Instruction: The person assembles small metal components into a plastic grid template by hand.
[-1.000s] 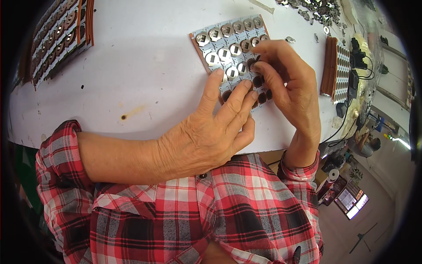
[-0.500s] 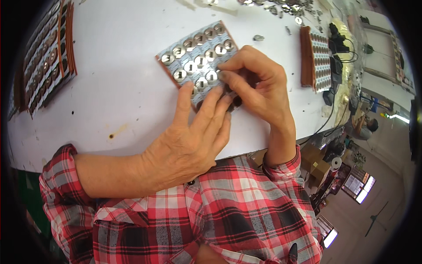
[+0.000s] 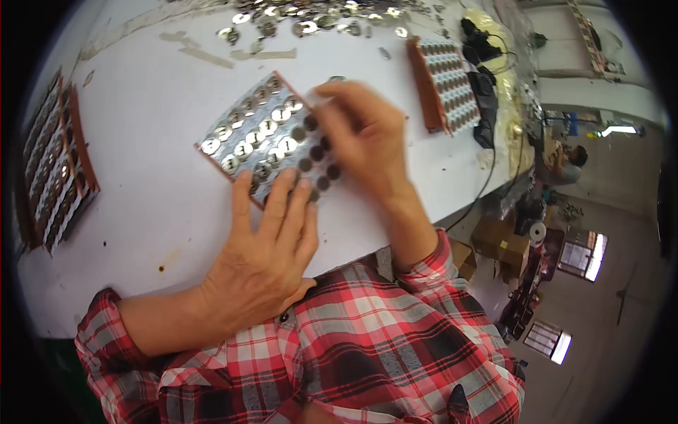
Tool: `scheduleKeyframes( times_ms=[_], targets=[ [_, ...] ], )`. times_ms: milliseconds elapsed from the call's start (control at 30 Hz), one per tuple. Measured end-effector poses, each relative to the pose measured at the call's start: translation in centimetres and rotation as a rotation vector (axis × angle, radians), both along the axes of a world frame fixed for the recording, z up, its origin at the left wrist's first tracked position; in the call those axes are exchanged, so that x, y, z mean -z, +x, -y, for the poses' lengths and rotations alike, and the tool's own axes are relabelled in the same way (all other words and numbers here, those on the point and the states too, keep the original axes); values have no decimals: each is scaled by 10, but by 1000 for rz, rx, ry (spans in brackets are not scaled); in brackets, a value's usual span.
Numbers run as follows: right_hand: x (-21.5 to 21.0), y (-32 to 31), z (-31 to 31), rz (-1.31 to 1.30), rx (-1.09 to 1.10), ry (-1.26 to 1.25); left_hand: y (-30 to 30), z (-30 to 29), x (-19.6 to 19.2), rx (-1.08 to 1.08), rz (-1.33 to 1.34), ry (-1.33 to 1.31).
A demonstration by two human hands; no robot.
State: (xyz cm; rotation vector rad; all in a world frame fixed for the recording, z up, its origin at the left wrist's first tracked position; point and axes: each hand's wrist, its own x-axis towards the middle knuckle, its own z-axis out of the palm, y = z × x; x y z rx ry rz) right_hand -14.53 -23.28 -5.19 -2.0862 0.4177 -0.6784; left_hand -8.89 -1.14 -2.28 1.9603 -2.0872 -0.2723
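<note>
A flat board (image 3: 306, 145) with a pale blue-grey face and reddish-brown edges lies tilted on the white table. Shiny round metal discs (image 3: 267, 127) with dark slots sit in rows over its far and left part. Nearer the right side, dark round spots (image 3: 316, 152) show no disc. My left hand (image 3: 265, 244) rests with fingers spread and extended, their tips on the board's near edge. Over the right edge hovers my right hand (image 3: 367, 134), bent and smeared by motion. Whether its fingers hold anything cannot be made out.
Many loose metal pieces (image 3: 307, 28) are scattered along the far side. A stack of similar boards (image 3: 427, 88) stands at the right, beside black adapters and cables (image 3: 484, 85). Another stack (image 3: 53, 169) is at the left. Thin beige strips (image 3: 265, 55) lie behind the board.
My right hand has lifted off the discs and shifted to the board's right edge, uncovering the dark spots. My left hand still lies on the board. The whole view has shifted.
</note>
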Motion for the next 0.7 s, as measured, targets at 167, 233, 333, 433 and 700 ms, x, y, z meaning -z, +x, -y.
scheduleKeyframes(
  times_ms=[167,233,333,433,700],
  targets=[
    [0,8,32,-209,171,-328,1,2,0,16,54,0],
    [-1,7,30,-224,164,-261,0,1,3,12,89,-11],
    [-5,5,29,-227,142,-147,-1,0,3,-5,106,-34],
    [-5,7,27,-111,153,16,-3,-1,7,-15,145,-42],
    [-4,10,36,-179,3,-26,-4,-1,8,-32,114,-47]
  ],
)
